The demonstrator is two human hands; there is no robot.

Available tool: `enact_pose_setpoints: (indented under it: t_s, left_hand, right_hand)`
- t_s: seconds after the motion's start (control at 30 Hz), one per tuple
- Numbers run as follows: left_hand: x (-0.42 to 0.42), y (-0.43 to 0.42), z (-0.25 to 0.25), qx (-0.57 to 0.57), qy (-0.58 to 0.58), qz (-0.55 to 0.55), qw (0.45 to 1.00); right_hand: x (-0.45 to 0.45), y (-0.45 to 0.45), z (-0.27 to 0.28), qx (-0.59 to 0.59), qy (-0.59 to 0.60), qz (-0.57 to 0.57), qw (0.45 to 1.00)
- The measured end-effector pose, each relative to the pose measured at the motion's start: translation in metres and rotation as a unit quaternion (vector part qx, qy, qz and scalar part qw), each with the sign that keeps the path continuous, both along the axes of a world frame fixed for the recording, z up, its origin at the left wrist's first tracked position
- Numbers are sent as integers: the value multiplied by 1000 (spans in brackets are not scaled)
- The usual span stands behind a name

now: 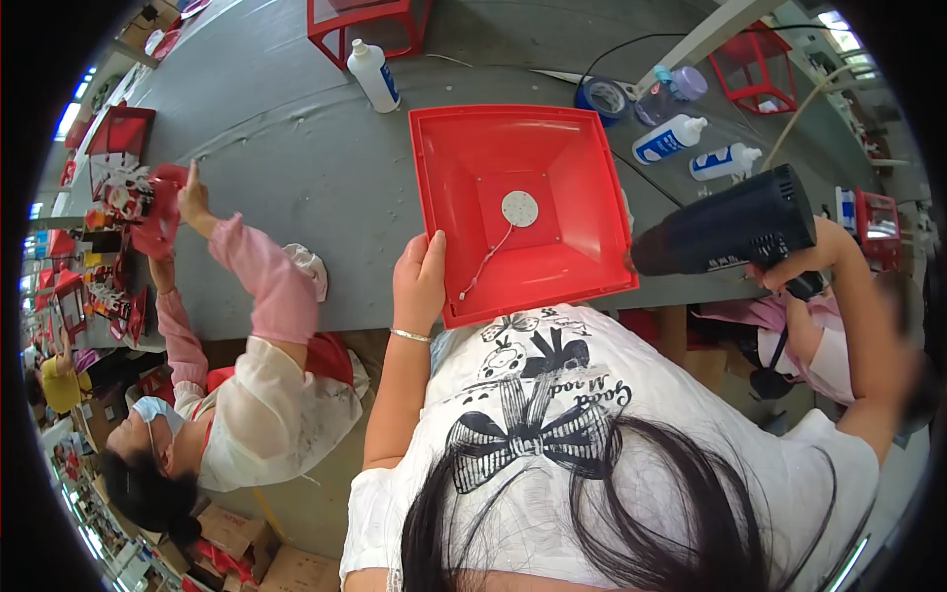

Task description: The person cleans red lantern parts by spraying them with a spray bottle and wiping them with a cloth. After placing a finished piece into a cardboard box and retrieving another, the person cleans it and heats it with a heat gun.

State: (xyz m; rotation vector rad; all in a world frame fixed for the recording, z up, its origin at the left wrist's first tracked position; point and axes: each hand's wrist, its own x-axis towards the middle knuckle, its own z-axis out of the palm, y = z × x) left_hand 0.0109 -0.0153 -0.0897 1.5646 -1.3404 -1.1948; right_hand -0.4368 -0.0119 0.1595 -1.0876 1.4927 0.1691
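A red plastic lamp-like housing [582, 212], square and hollow, faces up in front of my chest. At its centre sits a round whitish disc [520, 208] with a thin wire [483, 264] ending in a small connector. My left hand [421, 281] grips the housing's left edge, thumb on the rim. In my right hand [811, 259] is a black hot-air gun or hair dryer [725, 229], its handle inside my fingers. The nozzle points left, close to the housing's right edge; whether it touches I cannot tell.
White bottles [374, 77] with blue labels stand or lie on the grey table [296, 128]. Blue tape [602, 99], a clear bottle [671, 94] and red frames [370, 25] are at the back. A co-worker [247, 395] on the left handles a red part [158, 212].
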Motion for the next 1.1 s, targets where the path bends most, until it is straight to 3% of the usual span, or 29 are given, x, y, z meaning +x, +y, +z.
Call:
enact_pose_setpoints:
  t_s: [0.17,0.4,0.5,0.53,0.63,0.67,0.83,0.9,1.0,1.1]
  left_hand:
    - [-1,-8,-2,-28,-21,-13,999]
    - [-2,-5,17,-177,-91,27,980]
    - [10,-7,16,-240,-85,66,965]
    - [17,-7,15,-262,-79,79,958]
    - [34,-2,20,-219,-34,114,969]
    - [32,-2,22,-284,-28,138,948]
    - [36,-4,26,-314,-3,177,933]
    - [33,-7,31,-342,-4,189,921]
    - [38,-2,39,-289,3,185,939]
    - [45,0,39,-335,1,187,923]
  right_hand:
    - [8,14,0,-22,-8,-81,996]
    - [4,31,-17,-91,-190,-162,964]
    - [0,29,-28,-218,-173,-61,959]
    - [5,23,-19,-214,-71,0,974]
    - [5,19,-31,-206,-58,41,976]
    - [12,19,-33,-189,-95,32,977]
    - [60,13,-66,-140,-262,55,953]
    - [84,7,-71,-165,-257,76,949]
    - [78,0,-76,-198,-201,126,951]
    - [55,0,-71,-268,-83,163,946]
